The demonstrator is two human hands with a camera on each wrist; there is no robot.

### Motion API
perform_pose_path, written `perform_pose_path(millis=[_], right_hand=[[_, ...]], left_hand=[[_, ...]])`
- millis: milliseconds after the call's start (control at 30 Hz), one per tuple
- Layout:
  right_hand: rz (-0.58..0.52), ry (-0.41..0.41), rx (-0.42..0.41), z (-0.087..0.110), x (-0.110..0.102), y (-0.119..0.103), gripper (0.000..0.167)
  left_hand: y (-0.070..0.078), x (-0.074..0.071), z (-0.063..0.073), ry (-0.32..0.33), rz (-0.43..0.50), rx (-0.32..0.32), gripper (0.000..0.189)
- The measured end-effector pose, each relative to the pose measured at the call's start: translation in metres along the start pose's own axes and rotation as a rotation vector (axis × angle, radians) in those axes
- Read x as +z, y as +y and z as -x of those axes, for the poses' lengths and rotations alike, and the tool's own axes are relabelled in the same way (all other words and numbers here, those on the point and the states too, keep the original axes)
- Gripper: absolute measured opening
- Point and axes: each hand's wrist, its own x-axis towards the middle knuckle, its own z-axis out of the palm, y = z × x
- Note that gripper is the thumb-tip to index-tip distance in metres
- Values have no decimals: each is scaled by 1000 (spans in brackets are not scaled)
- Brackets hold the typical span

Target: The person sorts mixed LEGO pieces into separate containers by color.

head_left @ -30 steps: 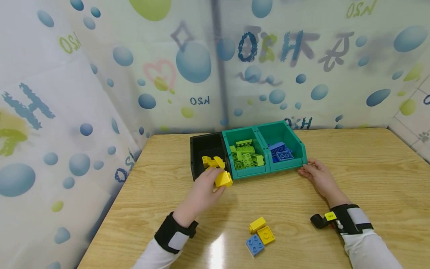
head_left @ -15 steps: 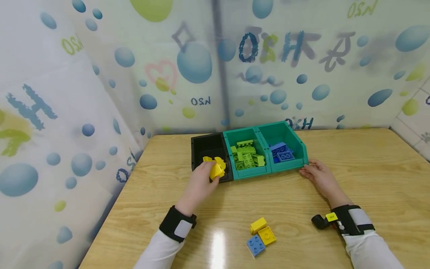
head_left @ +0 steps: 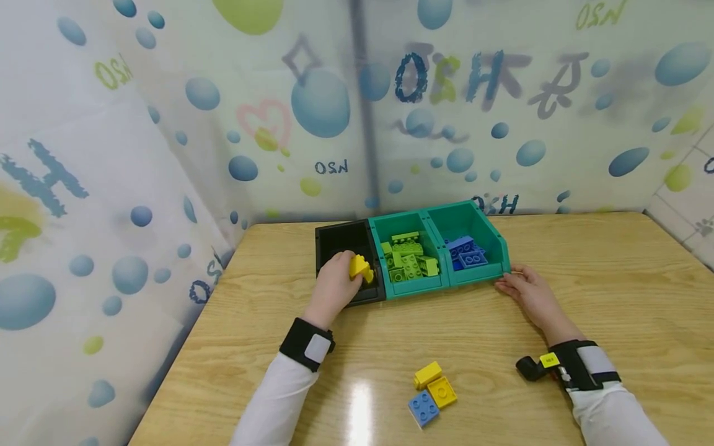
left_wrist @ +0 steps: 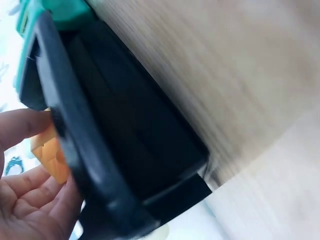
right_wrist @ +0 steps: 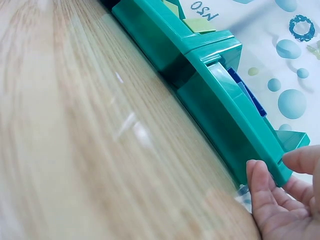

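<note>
My left hand (head_left: 331,288) reaches over the front wall of the black bin (head_left: 339,235) and holds a yellow toy building brick (head_left: 359,267). In the left wrist view the brick (left_wrist: 51,154) shows orange-yellow between thumb and fingers, partly hidden by the bin's rim. The other yellow bricks inside are mostly covered by the hand. At the far end of the row, my right hand (head_left: 530,298) grips the front corner of the right teal bin (head_left: 481,271), thumb on one side and fingers on the other in the right wrist view. Blue bricks (head_left: 466,253) lie in that bin.
The middle teal bin (head_left: 419,286), joined between the other two, holds several lime green bricks (head_left: 411,265). Nearer on the wooden table (head_left: 223,371) lie two yellow bricks (head_left: 442,391) and a light blue brick (head_left: 424,407). A patterned curtain (head_left: 312,186) hangs behind.
My left hand has moved from the black bin's front edge farther into it, carrying the yellow brick. The right hand stays at the teal bin's corner.
</note>
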Motion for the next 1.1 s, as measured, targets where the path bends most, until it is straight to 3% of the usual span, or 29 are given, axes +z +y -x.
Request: perform_pose_path(millis=[467, 667, 700, 900, 933, 1100], right_hand=[[-17, -5, 3, -2, 0, 1, 37], [-24, 0, 13, -2, -1, 2, 34], [-44, -6, 9, -7, -6, 11, 34], [-38, -5, 6, -5, -5, 10, 38], [-12, 2, 11, 0, 0, 0, 39], [10, 5, 14, -3, -1, 2, 41]], left_hand=[[-8, 14, -36, -50, -80, -33, 34], [-8, 12, -49, -139, -69, -100, 40], [-8, 11, -50, -161, -76, -114, 41], [-4, 11, -56, -263, -178, -149, 35], [-4, 11, -56, -272, -191, -150, 35], [-5, 14, -56, -281, -176, -158, 40]])
